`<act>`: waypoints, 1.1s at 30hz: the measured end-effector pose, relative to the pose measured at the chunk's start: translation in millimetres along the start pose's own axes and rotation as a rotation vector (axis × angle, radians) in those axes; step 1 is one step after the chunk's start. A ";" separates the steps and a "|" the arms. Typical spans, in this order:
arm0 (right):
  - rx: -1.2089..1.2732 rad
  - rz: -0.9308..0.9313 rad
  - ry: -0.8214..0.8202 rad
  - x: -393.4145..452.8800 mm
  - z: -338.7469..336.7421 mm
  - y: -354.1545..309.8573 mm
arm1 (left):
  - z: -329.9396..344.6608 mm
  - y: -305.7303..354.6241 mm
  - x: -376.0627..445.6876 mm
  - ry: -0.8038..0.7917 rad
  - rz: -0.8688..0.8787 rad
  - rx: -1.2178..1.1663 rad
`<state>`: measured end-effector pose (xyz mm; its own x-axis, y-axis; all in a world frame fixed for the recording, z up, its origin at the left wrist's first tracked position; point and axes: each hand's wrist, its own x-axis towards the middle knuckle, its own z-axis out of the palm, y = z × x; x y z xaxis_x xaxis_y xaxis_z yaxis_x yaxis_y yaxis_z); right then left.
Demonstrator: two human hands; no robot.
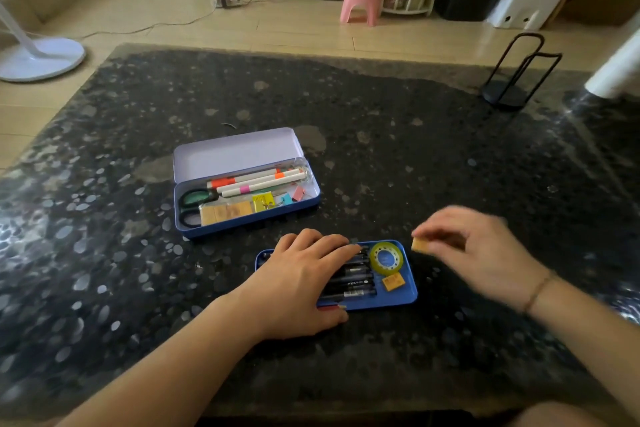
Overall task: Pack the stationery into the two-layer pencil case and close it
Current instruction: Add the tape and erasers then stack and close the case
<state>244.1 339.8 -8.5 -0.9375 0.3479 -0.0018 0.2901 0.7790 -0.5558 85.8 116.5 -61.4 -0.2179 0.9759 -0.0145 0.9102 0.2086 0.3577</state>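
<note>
Pinching an orange eraser [420, 245], right-hand fingers [446, 236] hover beside the tray [410, 298]; left fingers [332, 246] lie flat on pens [353, 279].

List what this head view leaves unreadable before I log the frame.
- Pens in blue tray: count hidden under left hand.
- Small orange block in right hand: motion-blurred, identity unclear.
- Labels in pencil case: too small.

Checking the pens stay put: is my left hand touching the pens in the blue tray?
Touching. The head view shows the left hand lying flat across the black pens in the blue tray.
</note>
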 end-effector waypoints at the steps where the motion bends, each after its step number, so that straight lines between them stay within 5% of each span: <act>1: 0.060 -0.007 -0.066 -12.3 1.4 -6.8 | 0.0 0.1 0.5 -0.001 -0.001 0.000; 5: 0.055 0.021 -0.136 -34.1 20.9 -14.5 | 0.5 0.5 0.7 -0.002 -0.011 -0.004; 10: -0.131 0.016 0.038 -35.9 40.1 -10.7 | 1.4 -0.2 0.1 -0.008 -0.021 -0.013; 26: -0.082 0.227 -0.129 -26.2 42.2 -11.8 | -1.2 1.9 -6.2 0.021 -0.021 0.029; 33: -0.210 0.029 -0.283 -19.9 39.1 -8.2 | -25.6 -24.8 -47.6 0.040 -0.179 0.117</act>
<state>252.9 306.1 -36.4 -0.9358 0.2358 -0.2621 0.3230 0.8713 -0.3694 64.6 63.3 -45.6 -0.3911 0.9198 -0.0306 0.8899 0.3864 0.2423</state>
